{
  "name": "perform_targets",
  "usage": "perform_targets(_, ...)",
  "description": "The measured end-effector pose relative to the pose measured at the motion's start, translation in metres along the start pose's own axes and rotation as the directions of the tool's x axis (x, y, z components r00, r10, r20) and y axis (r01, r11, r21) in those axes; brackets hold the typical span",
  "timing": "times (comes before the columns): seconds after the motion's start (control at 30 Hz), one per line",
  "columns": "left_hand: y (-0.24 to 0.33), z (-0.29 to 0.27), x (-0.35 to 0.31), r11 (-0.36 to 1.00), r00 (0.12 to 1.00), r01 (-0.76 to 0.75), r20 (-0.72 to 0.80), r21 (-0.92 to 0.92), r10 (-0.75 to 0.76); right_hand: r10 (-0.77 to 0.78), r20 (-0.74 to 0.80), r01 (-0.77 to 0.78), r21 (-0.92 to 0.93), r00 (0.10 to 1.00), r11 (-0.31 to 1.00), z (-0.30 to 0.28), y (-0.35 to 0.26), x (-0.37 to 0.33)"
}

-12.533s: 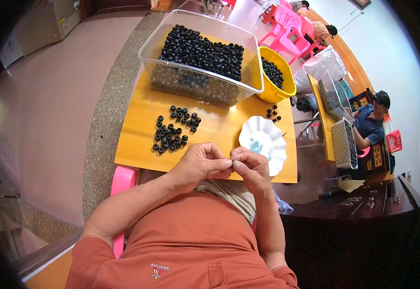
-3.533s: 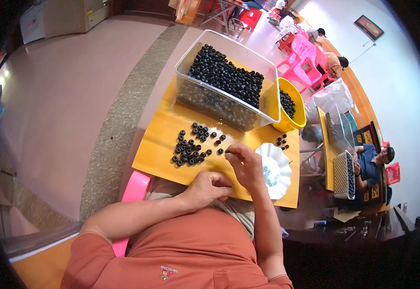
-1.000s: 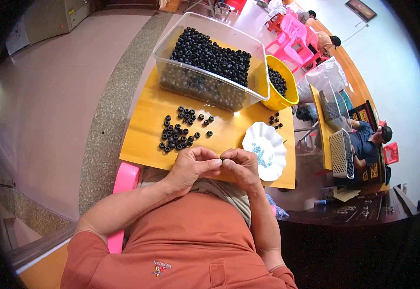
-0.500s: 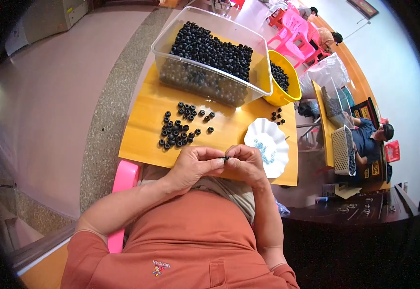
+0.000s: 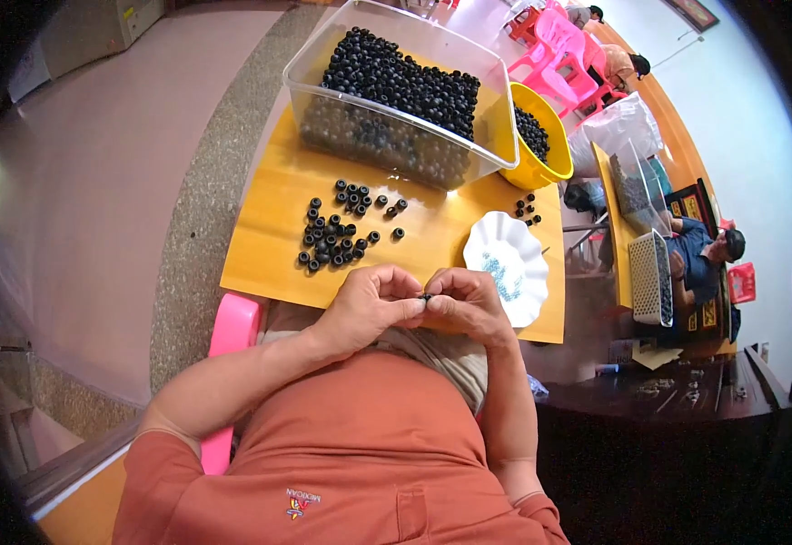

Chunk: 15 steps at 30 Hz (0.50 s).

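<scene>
My left hand and my right hand meet at the table's near edge, in front of my body. Thumbs and forefingers of both pinch a small black round piece between them; most of it is hidden by the fingertips. Loose black round pieces with holes lie scattered on the wooden table beyond my left hand. Beside my right hand sits a white wavy-rimmed dish with many tiny pale blue bits in it.
A clear plastic bin full of black pieces stands at the table's far side, next to a yellow bucket holding more. A few black pieces lie near the bucket. At right, another person sits by a white perforated basket.
The view has shifted slightly, so the bin and table sit a little higher. Both hands keep the same pinch on the black piece.
</scene>
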<state>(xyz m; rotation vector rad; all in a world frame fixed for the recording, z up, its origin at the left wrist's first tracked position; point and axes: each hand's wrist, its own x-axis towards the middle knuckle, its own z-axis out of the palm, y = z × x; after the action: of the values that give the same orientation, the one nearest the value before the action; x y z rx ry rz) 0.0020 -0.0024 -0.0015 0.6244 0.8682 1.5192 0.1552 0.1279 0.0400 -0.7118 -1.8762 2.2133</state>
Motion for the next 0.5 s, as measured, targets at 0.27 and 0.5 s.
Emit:
perform_targets(0.27, 0.002, -0.002, -0.001, 0.993, 0.997, 0.076, 0.016, 0.089, -0.077, -0.034, 0.001, 0.033, -0.239, 0.999, 0.97, -0.005, -0.003, -0.003)
perform_targets(0.5, 0.0, -0.001, 0.0, 0.976, 0.986, 0.148, 0.052, 0.163, -0.158, 0.058, 0.092, -0.001, -0.523, 0.994, 0.852, -0.011, -0.019, -0.007)
